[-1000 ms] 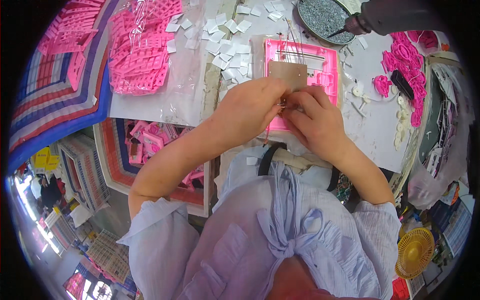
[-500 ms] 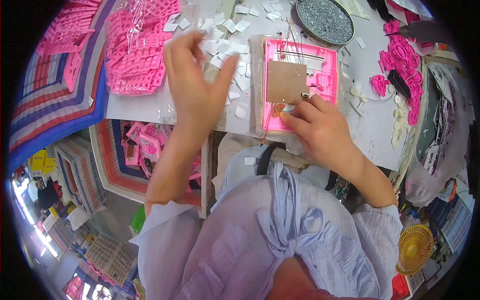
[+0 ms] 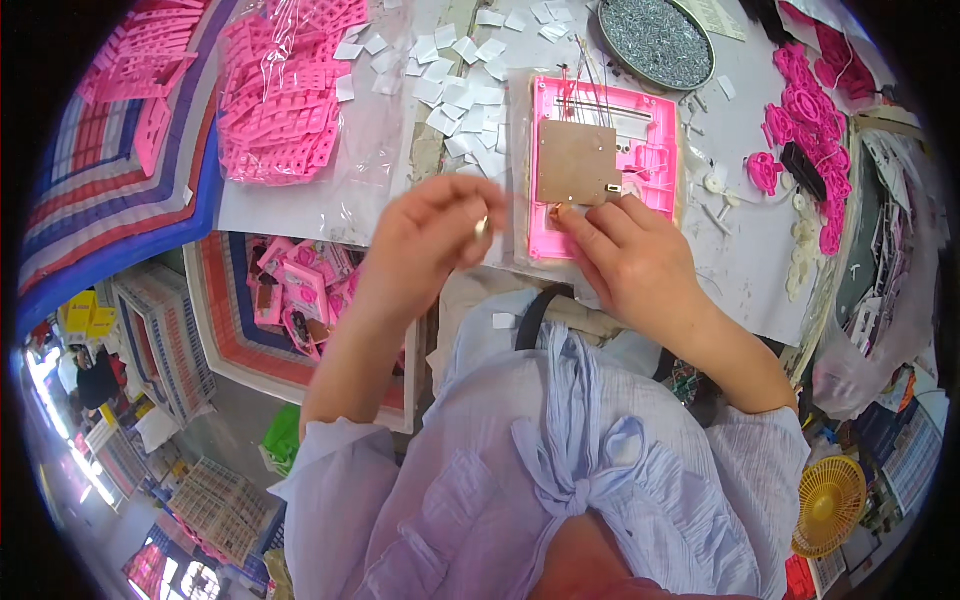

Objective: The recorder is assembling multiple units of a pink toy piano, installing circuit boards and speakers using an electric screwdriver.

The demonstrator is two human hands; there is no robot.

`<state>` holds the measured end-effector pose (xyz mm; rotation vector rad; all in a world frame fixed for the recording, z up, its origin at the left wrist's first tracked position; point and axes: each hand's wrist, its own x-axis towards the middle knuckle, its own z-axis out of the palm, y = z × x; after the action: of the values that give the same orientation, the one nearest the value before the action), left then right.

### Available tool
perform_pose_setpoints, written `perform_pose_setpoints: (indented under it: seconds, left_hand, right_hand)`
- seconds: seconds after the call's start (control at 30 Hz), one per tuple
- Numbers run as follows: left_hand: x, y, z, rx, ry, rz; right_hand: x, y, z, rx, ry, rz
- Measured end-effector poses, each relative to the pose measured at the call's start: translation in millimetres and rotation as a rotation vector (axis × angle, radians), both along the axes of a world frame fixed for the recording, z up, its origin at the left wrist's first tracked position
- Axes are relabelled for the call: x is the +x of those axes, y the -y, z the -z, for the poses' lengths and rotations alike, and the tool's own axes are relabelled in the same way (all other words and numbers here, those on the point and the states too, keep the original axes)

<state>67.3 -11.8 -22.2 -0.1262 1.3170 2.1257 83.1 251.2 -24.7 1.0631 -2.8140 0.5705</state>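
A pink plastic case [image 3: 548,232] lies open on the table, with a flat brown circuit board [image 3: 577,165] across its middle. My right hand [image 3: 635,255] rests over the case's lower right part. Its thumb and fingers close on thin orange wires [image 3: 557,211] at the board's lower edge. To the left of the case, my left hand [image 3: 430,240] hovers over the table's front edge with fingers curled together. A small shiny piece [image 3: 482,228] shows at those fingertips, too blurred to name. Several thin wires [image 3: 590,85] rise from the case's top end.
Loose white squares [image 3: 460,95] lie scattered left of the case. Behind it stands a round tin of screws [image 3: 655,45]. Bagged pink parts [image 3: 280,100] sit at left, and pink oval pieces [image 3: 800,110] at right. Below the table edge is a crate [image 3: 400,400] of pink cases.
My left hand has come down and right from over the white squares toward the case, its fingers closing. My right hand stays at the case, and the orange wires are now more bunched under its thumb.
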Motion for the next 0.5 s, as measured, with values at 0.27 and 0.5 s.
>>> perform_pose_setpoints:
  seconds: [0.27, 0.5]
  left_hand:
    - [-34, -28, 7, -0.191, -0.271, -0.053]
    - [-27, -44, 17, -0.239, -0.517, -0.247]
  right_hand:
    - [4, 1, -8, 0.128, 0.071, -0.029]
    - [2, -1, -15, 0.17, 0.132, -0.069]
